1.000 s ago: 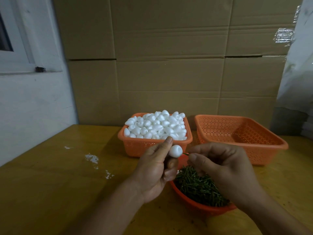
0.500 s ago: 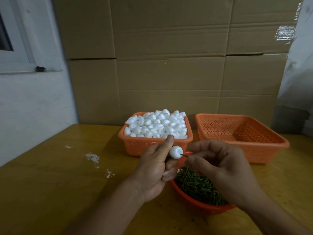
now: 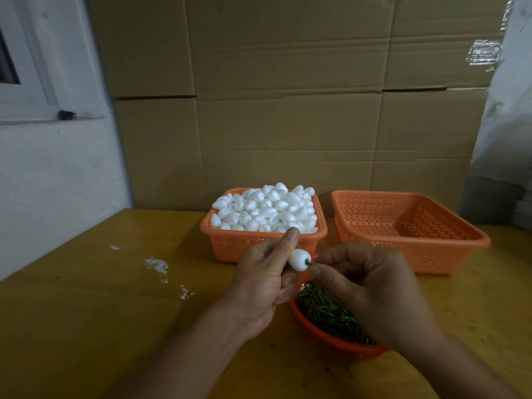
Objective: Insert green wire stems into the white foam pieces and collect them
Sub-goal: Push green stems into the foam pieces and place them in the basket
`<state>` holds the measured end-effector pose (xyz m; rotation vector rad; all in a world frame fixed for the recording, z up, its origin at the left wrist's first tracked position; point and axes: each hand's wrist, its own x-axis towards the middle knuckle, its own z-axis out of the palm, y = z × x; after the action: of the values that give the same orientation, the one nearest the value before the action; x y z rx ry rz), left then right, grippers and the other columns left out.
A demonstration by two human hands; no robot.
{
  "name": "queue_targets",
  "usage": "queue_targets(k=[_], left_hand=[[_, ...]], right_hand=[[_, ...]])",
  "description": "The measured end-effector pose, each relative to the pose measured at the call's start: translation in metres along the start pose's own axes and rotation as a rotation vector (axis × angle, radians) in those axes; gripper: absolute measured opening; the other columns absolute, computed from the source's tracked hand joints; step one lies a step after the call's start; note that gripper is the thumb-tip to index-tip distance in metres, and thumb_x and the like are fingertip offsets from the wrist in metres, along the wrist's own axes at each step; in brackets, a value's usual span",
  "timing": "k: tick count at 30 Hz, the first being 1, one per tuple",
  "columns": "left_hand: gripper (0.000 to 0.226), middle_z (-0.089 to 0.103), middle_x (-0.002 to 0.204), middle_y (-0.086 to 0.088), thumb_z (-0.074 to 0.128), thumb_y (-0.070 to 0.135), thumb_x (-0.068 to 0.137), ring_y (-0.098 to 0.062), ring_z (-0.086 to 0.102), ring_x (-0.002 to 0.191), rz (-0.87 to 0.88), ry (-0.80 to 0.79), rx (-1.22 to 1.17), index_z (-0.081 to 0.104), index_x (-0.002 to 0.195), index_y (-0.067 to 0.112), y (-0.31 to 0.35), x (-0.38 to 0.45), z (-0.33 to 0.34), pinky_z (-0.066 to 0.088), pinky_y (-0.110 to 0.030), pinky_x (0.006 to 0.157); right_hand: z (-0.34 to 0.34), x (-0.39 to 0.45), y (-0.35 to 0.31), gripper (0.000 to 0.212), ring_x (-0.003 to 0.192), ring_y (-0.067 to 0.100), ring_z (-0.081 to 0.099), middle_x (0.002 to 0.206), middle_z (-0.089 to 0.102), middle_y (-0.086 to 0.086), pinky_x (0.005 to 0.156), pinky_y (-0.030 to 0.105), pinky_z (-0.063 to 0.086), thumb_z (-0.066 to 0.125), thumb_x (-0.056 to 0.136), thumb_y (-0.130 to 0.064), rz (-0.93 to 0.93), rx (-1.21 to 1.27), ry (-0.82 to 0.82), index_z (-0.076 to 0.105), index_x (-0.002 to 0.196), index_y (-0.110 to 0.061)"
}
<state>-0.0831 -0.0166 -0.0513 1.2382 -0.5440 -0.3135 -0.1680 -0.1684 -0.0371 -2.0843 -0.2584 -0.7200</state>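
Note:
My left hand (image 3: pixel 263 279) pinches a white foam piece (image 3: pixel 298 259) between thumb and fingers, above the near table. My right hand (image 3: pixel 364 286) pinches a short green wire stem (image 3: pixel 309 263) whose tip sits in the foam piece's right end. Just below both hands, a round orange bowl (image 3: pixel 325 334) holds a heap of green wire stems (image 3: pixel 328 311). Behind the hands, an orange basket (image 3: pixel 230 244) is heaped with several white foam pieces (image 3: pixel 267 208).
A second orange perforated basket (image 3: pixel 449 254) stands at the right, nothing seen inside it. Cardboard boxes (image 3: pixel 288 110) wall off the back of the yellow table (image 3: pixel 86 312). White crumbs (image 3: pixel 157 266) lie on the left of the table. A white wall is at left.
The stem's tip has gone into the foam piece, with a short green bit now showing at its end. Both hands stay close together above the bowl.

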Motion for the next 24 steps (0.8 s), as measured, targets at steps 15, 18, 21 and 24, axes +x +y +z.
queue_targets(k=[15,18,21,24], left_hand=[[0.058,0.048,0.046,0.007,0.061,0.05,0.085,0.0,0.044,0.039,0.063,0.059,0.116,0.064,0.081,-0.007,-0.0024,-0.0017,0.0031,0.034,-0.011,0.04],[0.049,0.045,0.052,0.001,0.066,0.055,0.083,-0.007,0.037,0.041,-0.004,0.048,0.068,0.071,0.081,0.006,-0.0016,-0.0005,0.0013,0.027,-0.018,0.041],[0.03,0.047,0.06,-0.001,0.069,0.043,0.085,-0.009,0.039,0.047,-0.08,-0.03,-0.063,0.073,0.086,0.013,-0.0008,0.0005,-0.0027,0.027,-0.022,0.045],[0.023,0.048,0.064,-0.001,0.07,0.034,0.082,-0.008,0.042,0.049,-0.125,-0.093,-0.162,0.073,0.089,0.012,-0.0002,0.0006,-0.0044,0.032,-0.02,0.046]], right_hand=[[0.0069,-0.0042,-0.0029,0.005,0.051,-0.003,0.059,0.06,0.063,-0.027,0.045,0.007,0.037,0.081,0.082,-0.023,-0.016,-0.191,0.061,0.078,0.079,-0.026],[0.0074,-0.0032,0.0008,0.007,0.05,0.003,0.061,0.06,0.067,-0.018,0.045,0.016,0.042,0.079,0.083,-0.024,0.017,-0.202,0.098,0.076,0.078,-0.028],[0.0062,-0.0031,0.0029,0.008,0.048,0.005,0.059,0.059,0.067,-0.013,0.043,0.015,0.038,0.076,0.084,-0.023,0.012,-0.192,0.12,0.074,0.078,-0.029],[0.0055,-0.0038,0.002,0.008,0.047,0.006,0.059,0.06,0.067,-0.012,0.043,0.014,0.038,0.073,0.083,-0.023,0.003,-0.168,0.114,0.073,0.081,-0.03]])
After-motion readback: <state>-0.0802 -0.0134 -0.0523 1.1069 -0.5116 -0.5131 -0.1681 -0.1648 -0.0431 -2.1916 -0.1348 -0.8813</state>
